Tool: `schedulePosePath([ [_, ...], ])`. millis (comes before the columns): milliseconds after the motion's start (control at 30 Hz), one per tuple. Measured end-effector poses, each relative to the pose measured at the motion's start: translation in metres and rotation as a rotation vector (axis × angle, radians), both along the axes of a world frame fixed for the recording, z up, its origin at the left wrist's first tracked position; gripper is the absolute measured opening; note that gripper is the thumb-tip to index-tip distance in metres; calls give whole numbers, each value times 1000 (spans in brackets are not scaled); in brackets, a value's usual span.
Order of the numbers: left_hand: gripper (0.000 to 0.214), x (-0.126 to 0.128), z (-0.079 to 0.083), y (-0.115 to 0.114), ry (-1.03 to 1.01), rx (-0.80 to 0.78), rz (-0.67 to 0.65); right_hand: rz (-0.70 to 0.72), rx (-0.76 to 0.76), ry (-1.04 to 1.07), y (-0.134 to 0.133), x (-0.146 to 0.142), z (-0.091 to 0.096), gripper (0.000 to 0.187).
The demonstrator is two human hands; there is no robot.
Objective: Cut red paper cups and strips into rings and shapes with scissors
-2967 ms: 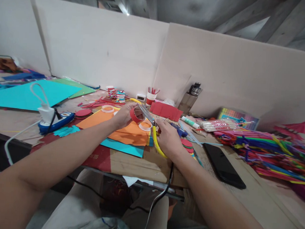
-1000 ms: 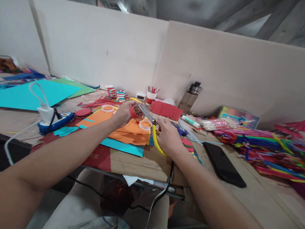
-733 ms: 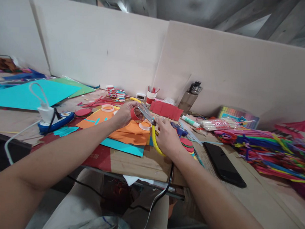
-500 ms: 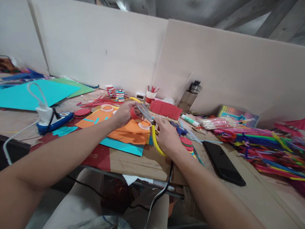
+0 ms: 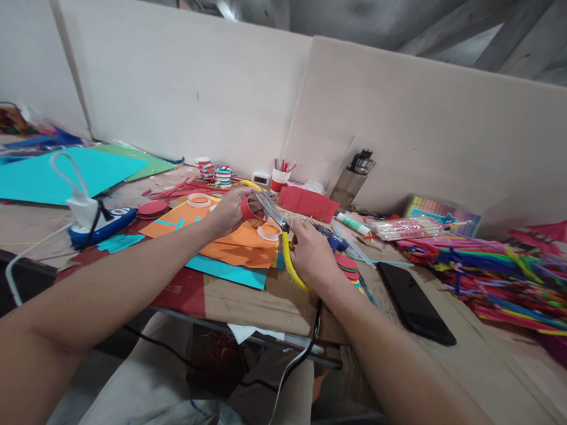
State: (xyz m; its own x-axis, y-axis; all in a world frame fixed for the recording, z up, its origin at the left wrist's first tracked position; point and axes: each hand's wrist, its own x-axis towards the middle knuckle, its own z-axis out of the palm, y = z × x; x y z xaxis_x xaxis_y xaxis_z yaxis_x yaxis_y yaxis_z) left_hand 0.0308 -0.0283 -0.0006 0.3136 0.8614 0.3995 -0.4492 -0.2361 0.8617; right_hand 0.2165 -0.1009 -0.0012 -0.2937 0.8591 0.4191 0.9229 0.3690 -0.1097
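My left hand pinches a red ring that looks like a short paper-roll section with a pale edge. My right hand is closed round scissors with yellow handles, one loop hanging below the fingers. The blades point up and left and reach the ring's upper edge; whether they touch it I cannot tell. Under the hands lie orange sheets with small blue strips on them. A white ring rests just below the blades, another white ring farther left. A blue sheet sticks out in front.
A black phone lies to the right, beside many coloured pipe cleaners. Behind stand a bottle, a glue stick and a cup of pens. A blue power strip with a plugged-in charger sits left.
The red ring has tilted slightly in my left hand, and the scissor blades have shifted a little against it. Everything else looks the same.
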Motion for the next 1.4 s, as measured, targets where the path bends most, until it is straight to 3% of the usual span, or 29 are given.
schedulePosePath([
  [267, 30, -1, 4, -4, 5, 31, -53, -19, -3, -11, -2, -1, 1, 30],
  [467, 31, -3, -1, 1, 32, 58, -22, -34, -11, -30, -1, -1, 2, 31],
  [833, 30, -3, -5, 5, 12, 12, 48, -32, -17, 5, -2, -2, 1, 30],
  [1133, 37, 0, -2, -1, 40, 9, -35, 4, -44, 53, 0, 0, -2, 38],
  [1400, 37, 1, 2, -5, 57, -19, -10, 21, -21, 26, 1, 1, -2, 37],
])
